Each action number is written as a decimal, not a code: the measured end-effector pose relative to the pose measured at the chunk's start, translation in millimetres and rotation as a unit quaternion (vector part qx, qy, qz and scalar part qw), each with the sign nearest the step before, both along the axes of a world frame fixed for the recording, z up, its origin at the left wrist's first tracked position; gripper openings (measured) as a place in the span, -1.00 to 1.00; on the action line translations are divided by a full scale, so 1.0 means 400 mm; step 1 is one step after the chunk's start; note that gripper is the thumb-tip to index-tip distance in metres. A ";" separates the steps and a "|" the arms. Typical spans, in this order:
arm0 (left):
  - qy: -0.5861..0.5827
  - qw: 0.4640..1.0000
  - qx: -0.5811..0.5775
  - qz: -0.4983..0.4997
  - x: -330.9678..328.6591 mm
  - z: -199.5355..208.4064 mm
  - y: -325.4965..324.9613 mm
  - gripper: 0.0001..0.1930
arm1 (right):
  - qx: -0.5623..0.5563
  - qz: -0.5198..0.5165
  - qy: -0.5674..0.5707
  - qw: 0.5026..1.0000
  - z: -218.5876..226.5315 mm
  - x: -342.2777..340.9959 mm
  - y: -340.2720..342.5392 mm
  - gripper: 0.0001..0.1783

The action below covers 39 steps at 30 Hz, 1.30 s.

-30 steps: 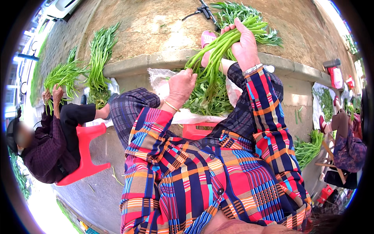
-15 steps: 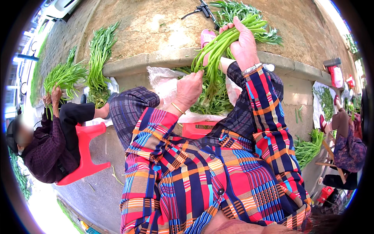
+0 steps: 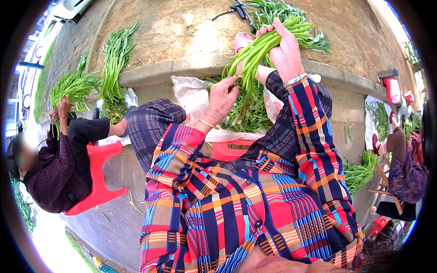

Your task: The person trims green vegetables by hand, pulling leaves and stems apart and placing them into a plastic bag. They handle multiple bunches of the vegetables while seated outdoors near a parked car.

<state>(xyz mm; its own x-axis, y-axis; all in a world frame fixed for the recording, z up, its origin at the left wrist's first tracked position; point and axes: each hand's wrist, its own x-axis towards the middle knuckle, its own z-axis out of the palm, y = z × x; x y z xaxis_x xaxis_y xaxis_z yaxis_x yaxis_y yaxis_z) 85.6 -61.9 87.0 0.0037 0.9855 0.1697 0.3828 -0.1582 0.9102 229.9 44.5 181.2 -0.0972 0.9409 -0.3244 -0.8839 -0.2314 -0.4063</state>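
In my right hand (image 3: 286, 50) is a bunch of long green leafy-vegetable stems (image 3: 261, 48), gripped around the middle and drooping to the left. My left hand (image 3: 223, 101) is closed, thumb and fingertips pinched at the hanging ends of the bunch. Whether a single stem is caught in that pinch is too small to tell. Below both hands, between my knees, a heap of loose green leaves (image 3: 252, 116) lies on a white plastic sheet (image 3: 186, 88). More leafy greens (image 3: 318, 43) lie on the ground just beyond my right hand.
A concrete kerb (image 3: 200, 66) runs across in front of me. At left a person on a red stool (image 3: 98, 177) handles greens, beside another pile of greens (image 3: 116, 59). A bundle of stems (image 3: 359, 173) lies at right, near another seated person (image 3: 407, 168). A black metal stand (image 3: 241, 11) is ahead.
My left hand has risen slightly toward the bunch, its fingertips now higher among the stem ends. My right hand keeps its hold in nearly the same place.
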 end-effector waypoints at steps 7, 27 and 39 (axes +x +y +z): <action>-0.014 0.999 0.030 0.001 -0.006 0.006 0.011 -0.81 | 0.021 0.006 -0.001 1.000 -0.005 0.000 0.003 -0.74; -0.296 0.934 -0.175 -0.093 -0.061 0.015 0.034 -0.87 | 0.011 0.008 -0.001 1.000 -0.003 0.002 -0.001 -0.74; -0.445 0.844 -0.260 -0.150 -0.072 0.026 0.028 -0.86 | 0.013 0.012 -0.020 1.000 -0.016 0.006 0.009 -0.74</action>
